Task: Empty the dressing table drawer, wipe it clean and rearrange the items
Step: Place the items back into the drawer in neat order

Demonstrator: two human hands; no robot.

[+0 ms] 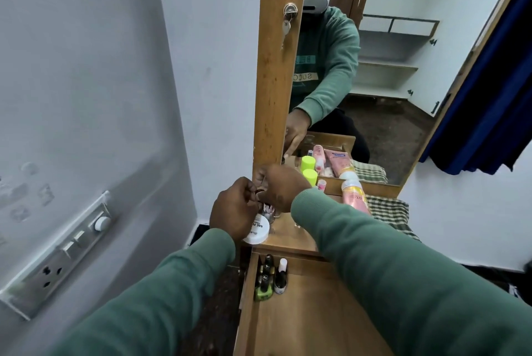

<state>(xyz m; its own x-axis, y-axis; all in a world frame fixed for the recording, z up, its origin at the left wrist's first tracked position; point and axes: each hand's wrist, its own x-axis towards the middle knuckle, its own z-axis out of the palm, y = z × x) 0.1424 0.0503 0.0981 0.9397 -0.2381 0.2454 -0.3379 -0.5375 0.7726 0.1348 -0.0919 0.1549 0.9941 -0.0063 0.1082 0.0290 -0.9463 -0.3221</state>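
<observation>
Drawer (305,315): rectangular, brown wood-grain laminate with a smooth flat floor. It is pulled open below the tabletop (290,236). A cluster of small nail polish bottles (270,278) occupies its far left corner: black caps, one white cap, one lime-green body.

Left hand (233,209): raised over the tabletop, fingers curled, pinching a small dark item (259,193).

Right hand (283,187): directly beside the left hand, fingers curled toward the same item. The back of the hand hides the contact, so its grip cannot be confirmed.

Tabletop contents: a round white tub (257,232) with a printed lid under the left hand, a lime-green cylindrical cap (310,176), a glossy pink tube (355,197) and a checked woven cloth (388,211), all in front of the mirror (383,73).
</observation>
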